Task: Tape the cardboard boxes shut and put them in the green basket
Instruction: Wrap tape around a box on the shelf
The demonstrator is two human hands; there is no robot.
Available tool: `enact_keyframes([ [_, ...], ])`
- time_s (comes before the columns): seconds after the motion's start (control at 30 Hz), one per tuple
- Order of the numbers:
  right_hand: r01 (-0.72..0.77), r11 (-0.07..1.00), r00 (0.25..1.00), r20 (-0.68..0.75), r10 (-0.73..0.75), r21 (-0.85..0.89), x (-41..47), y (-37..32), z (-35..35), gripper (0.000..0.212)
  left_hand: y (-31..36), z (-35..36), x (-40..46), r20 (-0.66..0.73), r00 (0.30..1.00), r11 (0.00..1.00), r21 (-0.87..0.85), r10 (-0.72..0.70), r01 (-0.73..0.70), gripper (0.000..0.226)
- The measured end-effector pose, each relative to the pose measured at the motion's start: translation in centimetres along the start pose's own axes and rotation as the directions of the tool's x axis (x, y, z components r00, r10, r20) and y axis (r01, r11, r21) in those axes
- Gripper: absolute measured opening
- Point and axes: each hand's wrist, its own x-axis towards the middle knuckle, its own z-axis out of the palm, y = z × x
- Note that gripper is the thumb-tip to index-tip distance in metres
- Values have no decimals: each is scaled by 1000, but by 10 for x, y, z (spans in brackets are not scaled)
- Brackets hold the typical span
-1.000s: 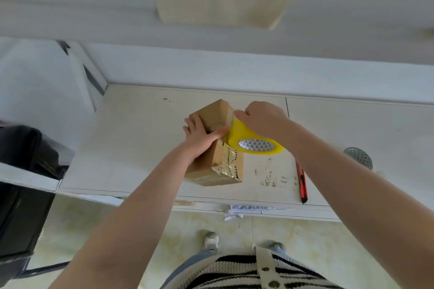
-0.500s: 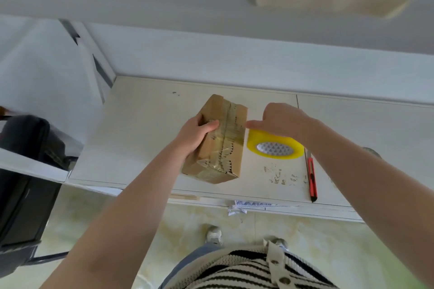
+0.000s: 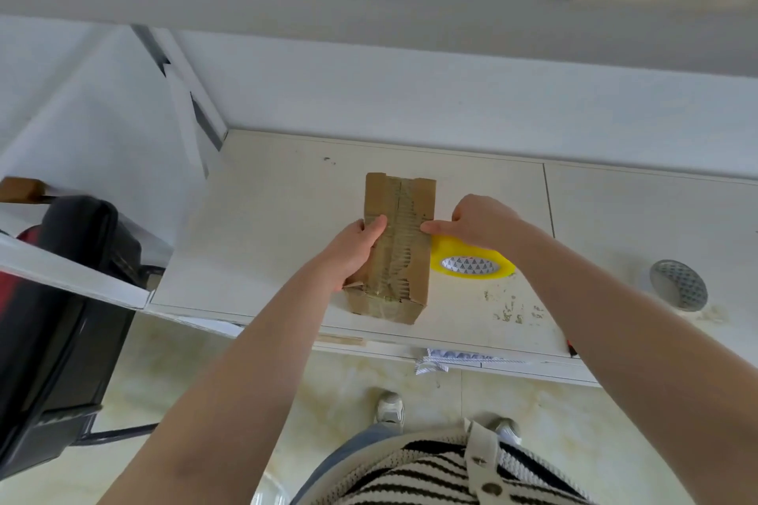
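Observation:
A brown cardboard box [image 3: 400, 217] lies flat on the white table [image 3: 266, 242], its long side pointing away from me, with rough torn tape along its top seam. My left hand [image 3: 355, 254] grips the box's left side, thumb on top. My right hand [image 3: 478, 223] is at the box's right edge: the thumb touches the top and the curled fingers go down beside the wall. A yellow tape roll [image 3: 471, 264] lies flat on the table just right of the box, under my right wrist. No green basket is in view.
A round metal grille [image 3: 679, 285] is set in the table at the right. The tip of a red cutter [image 3: 572, 349] shows beside my right forearm. A black chair [image 3: 61, 299] stands left of the table. The wall runs behind it.
The tape roll went from my right hand down onto the table. The box was turned and laid flat. My right hand moved from the roll to the box's right edge.

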Motion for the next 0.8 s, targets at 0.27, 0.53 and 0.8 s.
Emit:
enact_keyframes([
  [0.27,57,993,998,29,-60,102,0,15,6,67,18,58,-4,-349,831,678,734,434,-46,77],
  [0.53,124,893,991,-17,-129,433,-13,63,5,53,8,48,2,-342,826,614,790,449,-7,121],
  [0.8,2,991,1000,-31,2,133,-19,60,7,65,22,38,2,-277,925,687,726,262,23,127],
])
